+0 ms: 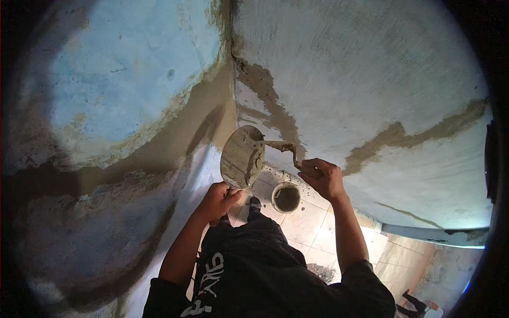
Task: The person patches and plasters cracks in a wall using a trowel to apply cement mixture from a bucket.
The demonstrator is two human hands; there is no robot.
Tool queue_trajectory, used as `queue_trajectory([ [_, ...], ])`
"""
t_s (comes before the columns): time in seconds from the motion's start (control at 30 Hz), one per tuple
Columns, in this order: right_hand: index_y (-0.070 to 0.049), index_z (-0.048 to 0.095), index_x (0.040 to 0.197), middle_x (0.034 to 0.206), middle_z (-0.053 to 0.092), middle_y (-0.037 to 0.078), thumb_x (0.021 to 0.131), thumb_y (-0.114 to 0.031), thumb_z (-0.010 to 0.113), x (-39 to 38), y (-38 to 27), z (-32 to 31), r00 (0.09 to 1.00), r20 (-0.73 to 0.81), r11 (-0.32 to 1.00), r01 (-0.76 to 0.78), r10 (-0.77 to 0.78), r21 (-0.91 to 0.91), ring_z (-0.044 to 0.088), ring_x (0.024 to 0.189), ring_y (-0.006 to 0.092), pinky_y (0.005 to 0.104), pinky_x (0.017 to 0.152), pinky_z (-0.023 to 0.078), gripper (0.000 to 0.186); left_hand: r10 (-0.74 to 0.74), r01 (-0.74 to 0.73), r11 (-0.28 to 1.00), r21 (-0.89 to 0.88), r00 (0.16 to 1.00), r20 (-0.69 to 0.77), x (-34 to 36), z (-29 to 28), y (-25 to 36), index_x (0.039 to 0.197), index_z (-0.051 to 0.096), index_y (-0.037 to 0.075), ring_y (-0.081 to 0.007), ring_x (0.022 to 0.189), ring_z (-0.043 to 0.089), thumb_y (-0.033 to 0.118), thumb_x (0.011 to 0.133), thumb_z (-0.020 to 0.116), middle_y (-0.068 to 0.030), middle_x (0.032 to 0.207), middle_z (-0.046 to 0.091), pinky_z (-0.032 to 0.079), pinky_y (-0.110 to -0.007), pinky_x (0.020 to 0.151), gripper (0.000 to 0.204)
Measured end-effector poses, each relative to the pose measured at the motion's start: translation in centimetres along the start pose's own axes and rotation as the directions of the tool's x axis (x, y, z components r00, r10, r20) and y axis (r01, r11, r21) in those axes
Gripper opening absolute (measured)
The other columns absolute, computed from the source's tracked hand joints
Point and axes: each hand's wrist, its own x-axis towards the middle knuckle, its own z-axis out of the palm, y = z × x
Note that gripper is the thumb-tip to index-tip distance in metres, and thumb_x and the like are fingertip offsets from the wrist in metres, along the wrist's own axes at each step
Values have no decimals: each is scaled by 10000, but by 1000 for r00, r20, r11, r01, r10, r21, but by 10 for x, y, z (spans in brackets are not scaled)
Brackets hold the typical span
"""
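My left hand (218, 202) is closed on the near edge of a round plate (233, 165), which is tilted and smeared with grey mortar. My right hand (324, 179) grips the handle of a small trowel (279, 144). The mortar-caked blade points left, its tip at the right rim of the plate, beside a lump of mortar (257, 160). Both tools are held up in front of the wall corner. Below them on the floor stands a round bucket (286, 197) with grey mortar in it.
The left wall (132, 69) is blue with a wide band of brown-grey mortar. On the right wall (360, 58), jagged mortar strips (273, 100) run down from the corner. Crumbs and a heap of debris (321, 272) lie on the tiled floor (305, 225). A dark-clad person (416, 306) shows at lower right.
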Motion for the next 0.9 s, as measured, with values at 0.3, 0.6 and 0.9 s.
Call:
queue_trajectory([
  [0.3, -122, 644, 1110, 976, 735, 146, 853, -304, 778, 58, 53, 77, 970, -171, 976, -194, 175, -98, 704, 883, 393, 457, 735, 554, 342, -264, 263, 964, -40, 965, -7, -7, 0, -6, 979, 648, 3, -87, 628, 527, 205, 961, 683, -22, 731, 610, 452, -310, 590, 205],
  [0.6, -147, 658, 1101, 1019, 734, 115, 854, -278, 775, 96, 83, 105, 938, -324, 984, -156, 121, -83, 706, 899, 363, 431, 731, 568, 303, -186, 182, 982, -46, 976, -112, -29, -1, -64, 990, 655, 2, -80, 530, 513, 212, 974, 682, -18, 659, 589, 421, -308, 505, 213],
  [0.9, -112, 659, 1067, 971, 727, 122, 852, -240, 781, 79, 83, 110, 888, -458, 987, -107, 40, -121, 705, 899, 361, 424, 731, 564, 278, -75, 72, 997, -24, 984, -164, -32, -5, -57, 982, 659, -1, -73, 539, 495, 217, 970, 689, -8, 677, 589, 410, -301, 494, 221],
])
